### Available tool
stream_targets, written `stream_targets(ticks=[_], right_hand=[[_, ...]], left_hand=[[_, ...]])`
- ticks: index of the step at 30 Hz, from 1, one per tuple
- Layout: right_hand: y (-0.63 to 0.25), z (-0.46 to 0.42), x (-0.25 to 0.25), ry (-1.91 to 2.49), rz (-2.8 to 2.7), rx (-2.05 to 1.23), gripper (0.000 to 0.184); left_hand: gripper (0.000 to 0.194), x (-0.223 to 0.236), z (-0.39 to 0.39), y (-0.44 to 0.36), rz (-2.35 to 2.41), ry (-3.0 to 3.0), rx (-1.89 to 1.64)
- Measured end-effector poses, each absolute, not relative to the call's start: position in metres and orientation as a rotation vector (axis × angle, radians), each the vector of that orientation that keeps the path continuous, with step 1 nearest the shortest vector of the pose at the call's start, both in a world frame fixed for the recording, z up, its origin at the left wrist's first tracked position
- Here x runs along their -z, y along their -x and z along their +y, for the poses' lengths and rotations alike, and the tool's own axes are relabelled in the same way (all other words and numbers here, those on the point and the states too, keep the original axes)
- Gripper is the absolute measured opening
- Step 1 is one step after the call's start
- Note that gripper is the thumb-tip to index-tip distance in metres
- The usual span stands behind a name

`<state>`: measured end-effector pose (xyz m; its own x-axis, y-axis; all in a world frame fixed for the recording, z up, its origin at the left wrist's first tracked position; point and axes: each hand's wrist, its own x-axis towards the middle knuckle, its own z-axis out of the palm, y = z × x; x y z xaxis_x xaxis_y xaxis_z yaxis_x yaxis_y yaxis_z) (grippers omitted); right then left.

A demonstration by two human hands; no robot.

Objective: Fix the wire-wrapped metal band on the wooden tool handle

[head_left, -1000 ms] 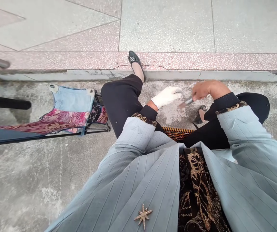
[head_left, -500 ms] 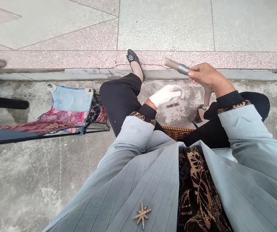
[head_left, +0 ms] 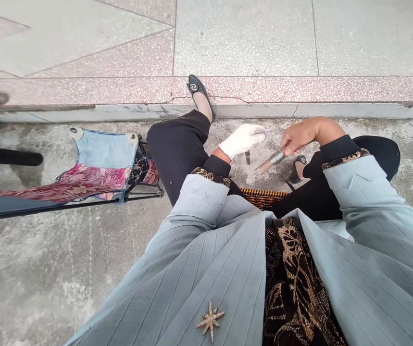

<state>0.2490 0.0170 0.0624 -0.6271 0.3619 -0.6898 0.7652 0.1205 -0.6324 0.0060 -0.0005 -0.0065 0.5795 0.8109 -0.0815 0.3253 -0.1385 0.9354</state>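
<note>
Stick (head_left: 265, 166) with silvery winding (head_left: 277, 157) slants over concrete (head_left: 112, 235) near the step's edge (head_left: 271, 111), gripped by the right hand (head_left: 300, 136); the gloved left hand (head_left: 243, 140) curls, contents unclear; slack in the thin strand (head_left: 274, 145) between could loosen the winding

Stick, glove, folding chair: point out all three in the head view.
Stick (head_left: 271, 161): head view, on the middle of its visible length.
Glove (head_left: 241, 141): head view, on its white back.
Folding chair (head_left: 94, 176): head view, on its flowered fabric.
</note>
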Motion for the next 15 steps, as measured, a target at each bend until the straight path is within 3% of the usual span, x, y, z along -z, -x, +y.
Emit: stream_targets(ticks=[2, 6, 11, 13, 15], right_hand=[[-0.249, 0.013, -0.077, -0.962, 1.985, 1.764, 0.042], [-0.252, 0.014, -0.093, -1.583, 2.228, 2.044, 0.042], [-0.247, 0.019, -0.086, -2.187, 2.099, 2.208, 0.031], [-0.245, 0.023, -0.080, -2.363, 2.059, 2.032, 0.023], [-0.243, 0.027, -0.074, -2.380, 2.102, 1.526, 0.016]], left_hand=[[0.026, 0.013, 0.002, -0.005, 0.905, -1.537, -0.610], [0.045, 0.017, 0.003, -0.005, 0.804, -1.261, -0.692], [0.047, 0.003, -0.003, -0.010, 0.737, -1.275, -0.594], [0.040, -0.002, -0.006, -0.011, 0.710, -1.305, -0.521], [0.030, -0.004, -0.008, -0.010, 0.711, -1.365, -0.490]])
